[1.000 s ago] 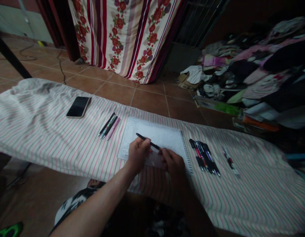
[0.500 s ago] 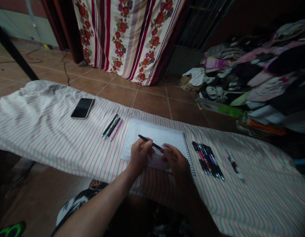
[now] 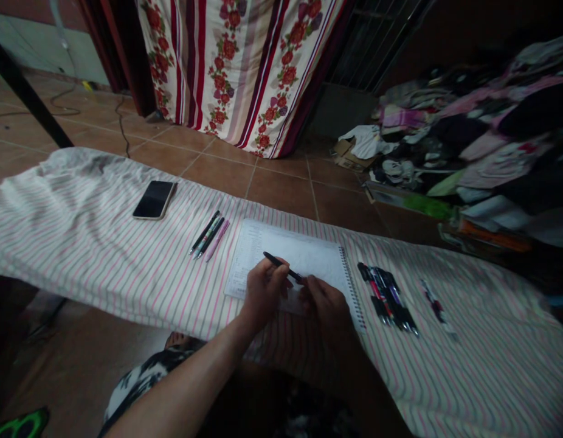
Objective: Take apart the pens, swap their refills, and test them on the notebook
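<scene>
A black pen (image 3: 273, 259) slants over the spiral notebook (image 3: 309, 243), its upper end pointing left. My left hand (image 3: 262, 291) is closed round the pen's middle, thumb on top. At the pen's lower right end, the fingers of my right hand (image 3: 329, 304) are pinched together on its tip; part of that grip is in shadow. The notebook lies under both hands with its coil on the right. Left of it rest three pens (image 3: 209, 237), one of them pink. To its right lies a row of several pens (image 3: 385, 297), and farther right a single pen (image 3: 438, 309).
A striped cloth (image 3: 103, 243) covers the long surface. A phone (image 3: 154, 200) lies on its left part. Beyond the far edge are a tiled floor (image 3: 276, 182) and a floral curtain (image 3: 254, 73). Clothes (image 3: 491, 134) are heaped at the back right.
My right hand has closed from loosely spread fingers onto the pen's lower end. The pen and my left hand have shifted slightly right, and the view has moved a little.
</scene>
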Available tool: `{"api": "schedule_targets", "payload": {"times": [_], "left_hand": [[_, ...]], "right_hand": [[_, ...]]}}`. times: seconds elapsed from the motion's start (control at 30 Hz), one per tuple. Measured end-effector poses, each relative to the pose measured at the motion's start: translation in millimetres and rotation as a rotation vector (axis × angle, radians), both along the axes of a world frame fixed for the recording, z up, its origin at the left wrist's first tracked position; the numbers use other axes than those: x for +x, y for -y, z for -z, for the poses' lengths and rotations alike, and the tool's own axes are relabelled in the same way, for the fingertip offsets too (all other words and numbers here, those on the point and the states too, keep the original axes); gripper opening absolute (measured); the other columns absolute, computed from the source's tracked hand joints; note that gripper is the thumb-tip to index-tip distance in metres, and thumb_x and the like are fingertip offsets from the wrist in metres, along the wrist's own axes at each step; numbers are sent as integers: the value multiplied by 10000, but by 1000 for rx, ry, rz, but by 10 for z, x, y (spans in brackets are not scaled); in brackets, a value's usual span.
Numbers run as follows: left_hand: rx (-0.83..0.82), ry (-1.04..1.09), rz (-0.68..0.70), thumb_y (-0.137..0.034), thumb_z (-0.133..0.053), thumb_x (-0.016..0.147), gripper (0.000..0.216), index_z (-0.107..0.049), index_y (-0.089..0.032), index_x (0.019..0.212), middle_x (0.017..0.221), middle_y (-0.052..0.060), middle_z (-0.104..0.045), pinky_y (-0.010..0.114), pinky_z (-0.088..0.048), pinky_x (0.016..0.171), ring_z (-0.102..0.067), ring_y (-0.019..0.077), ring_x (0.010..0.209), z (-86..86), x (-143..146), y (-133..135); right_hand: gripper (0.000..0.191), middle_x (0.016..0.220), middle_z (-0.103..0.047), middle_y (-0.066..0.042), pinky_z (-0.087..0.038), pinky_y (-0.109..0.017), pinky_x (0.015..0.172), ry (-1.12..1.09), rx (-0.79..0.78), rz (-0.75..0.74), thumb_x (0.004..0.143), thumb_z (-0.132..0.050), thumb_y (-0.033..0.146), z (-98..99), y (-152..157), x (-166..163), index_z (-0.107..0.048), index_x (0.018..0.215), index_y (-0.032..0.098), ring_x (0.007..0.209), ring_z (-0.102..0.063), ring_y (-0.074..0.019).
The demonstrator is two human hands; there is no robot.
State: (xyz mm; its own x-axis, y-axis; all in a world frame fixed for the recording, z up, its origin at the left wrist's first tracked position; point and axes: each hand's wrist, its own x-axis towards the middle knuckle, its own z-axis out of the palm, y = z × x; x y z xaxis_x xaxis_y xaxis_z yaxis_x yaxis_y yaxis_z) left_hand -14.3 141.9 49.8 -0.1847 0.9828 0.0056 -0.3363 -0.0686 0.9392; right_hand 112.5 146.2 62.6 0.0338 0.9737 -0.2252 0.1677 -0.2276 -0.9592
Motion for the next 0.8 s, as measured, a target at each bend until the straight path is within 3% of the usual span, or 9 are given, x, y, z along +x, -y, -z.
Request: {"api": "schedule_targets", "payload": {"times": [0.13,0.23,0.37,0.63,0.8], "left_hand": [[-17,16,-30,-351,-556,765,208,-541,-144,784,503,-33,-559,197,-374,429,-475,74,397,17,-3,-53],[-51,61,-59,-347,-548,762,199,-536,-149,761,491,-38,-549,196,-369,423,-466,73,395,7,-7,-86],[-69,93,-66,-359,-556,753,212,-525,-151,733,484,-42,-543,192,-359,418,-454,67,386,-20,-5,-73],[-49,67,-22,-384,-566,752,238,-523,-150,761,474,-42,-545,192,-363,402,-464,75,375,-6,-13,-33],[-39,62,-35,-357,-563,760,212,-534,-147,759,483,-44,-549,192,-366,411,-463,71,378,25,-29,-60]], "right_hand": [[438,697,-651,-32,-483,-278,543,-36,52,41,732,-566,538,-3,-8,-49,-581,951,159,579,-604,-162],[437,746,-680,-53,-504,-308,603,-10,92,49,675,-647,506,5,-11,-91,-573,940,167,622,-636,-184],[414,634,-643,-29,-464,-274,507,33,82,70,673,-642,509,42,-20,-95,-599,868,147,508,-581,-153],[433,440,-430,49,-271,-207,356,27,-71,-68,714,-545,584,-46,12,-24,-554,631,159,368,-365,-74],[444,558,-588,-9,-406,-249,438,-29,-45,-57,712,-541,592,-50,-14,-56,-599,756,154,458,-522,-129]]}}
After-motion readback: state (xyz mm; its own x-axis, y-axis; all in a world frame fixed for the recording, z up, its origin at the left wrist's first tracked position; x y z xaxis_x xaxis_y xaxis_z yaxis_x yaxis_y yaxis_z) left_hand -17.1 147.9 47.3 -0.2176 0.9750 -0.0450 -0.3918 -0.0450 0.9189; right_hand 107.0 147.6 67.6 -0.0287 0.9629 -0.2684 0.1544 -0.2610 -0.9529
